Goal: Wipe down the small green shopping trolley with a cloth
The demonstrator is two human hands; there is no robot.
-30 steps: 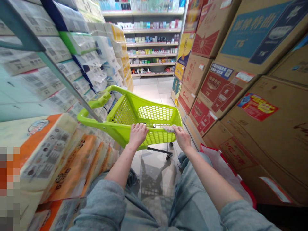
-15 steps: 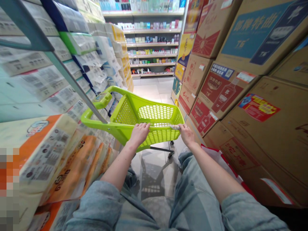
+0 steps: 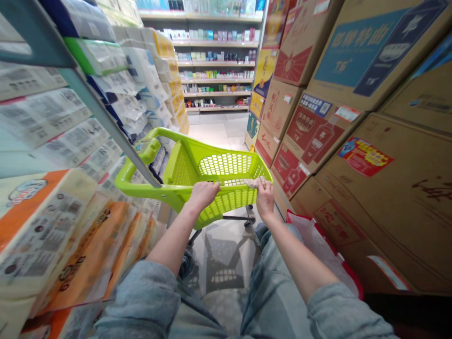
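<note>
Lime-green shopping cart (image 3: pixel 229 202) stands side-on before you in the aisle, its handle end to your left, between stacked tissue packs (image 3: pixel 81 254) and a wall of cartons. Your left hand (image 3: pixel 203 194) has its fingers curled over the near rim, gripping it; your right hand (image 3: pixel 264 195) pinches a pale crumpled cloth (image 3: pixel 250 182) against that rim, near the end away from the handle. At your right, a carton with a blue panel (image 3: pixel 360 52) reads "郎牌特曲" in large characters, with "T6" beneath. Under it, a red-printed carton (image 3: pixel 314 125) bears a bottle outline and a blue label with a QR code, its small print too fine to tell. Lower down, you cannot make out the wording on a red-and-yellow sticker (image 3: pixel 365 156).
</note>
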